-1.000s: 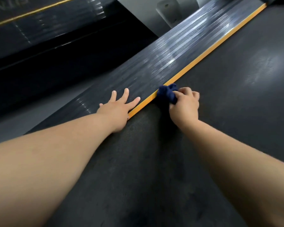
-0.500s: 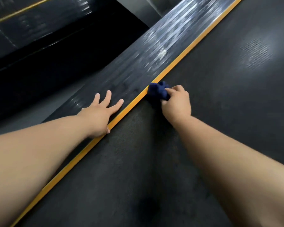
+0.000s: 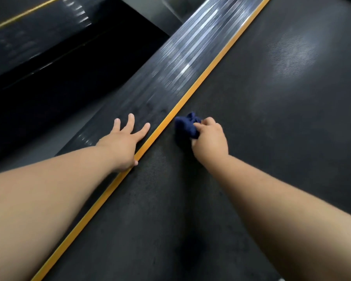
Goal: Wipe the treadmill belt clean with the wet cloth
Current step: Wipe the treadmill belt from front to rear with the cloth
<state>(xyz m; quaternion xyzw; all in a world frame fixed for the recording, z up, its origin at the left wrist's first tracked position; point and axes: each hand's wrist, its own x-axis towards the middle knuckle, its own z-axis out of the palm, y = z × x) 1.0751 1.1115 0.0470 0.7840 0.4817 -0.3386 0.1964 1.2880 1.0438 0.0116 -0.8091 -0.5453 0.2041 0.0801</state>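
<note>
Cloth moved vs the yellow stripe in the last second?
Yes. The cloth, gripped by the right hand, was at the yellow stripe; now it sits clear of it, further right on the belt.

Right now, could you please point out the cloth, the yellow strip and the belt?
cloth (image 3: 185, 125): head view, middle of the bunched blue fabric.
yellow strip (image 3: 202, 78): head view, middle of its width, farther along than the cloth.
belt (image 3: 272, 138): head view, bare dark surface right of the cloth.
</note>
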